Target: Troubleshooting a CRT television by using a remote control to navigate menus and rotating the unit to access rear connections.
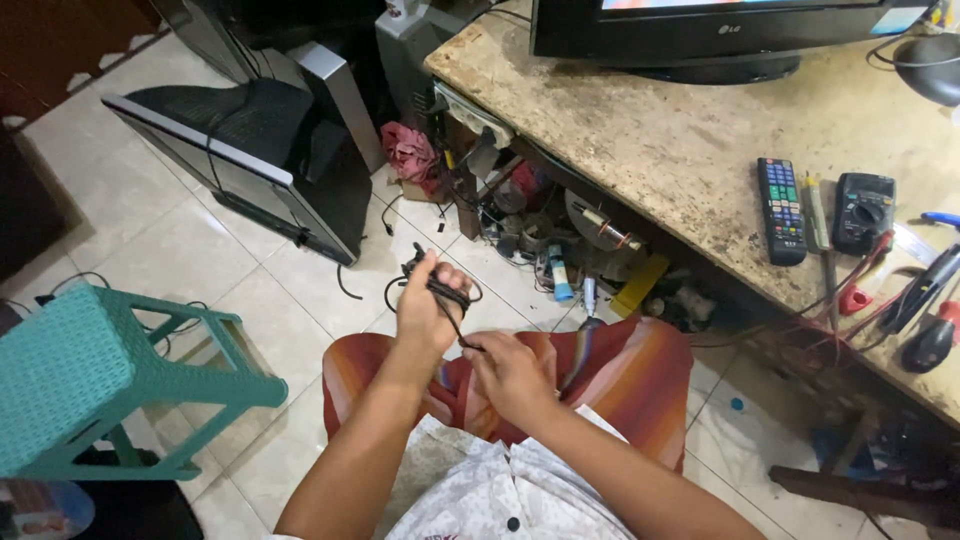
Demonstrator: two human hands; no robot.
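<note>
A teal plastic stool [70,385] is seen at far left on the tiled floor, near a television set [250,150] laid on its side. At centre, above the lap, a coiled black cable [437,285] is gripped in the closed left hand [428,305]; its loose end is pinched by the right hand [512,375]. At right, a remote control [781,210] and a multimeter [863,212] lie on the worn surface [640,130].
</note>
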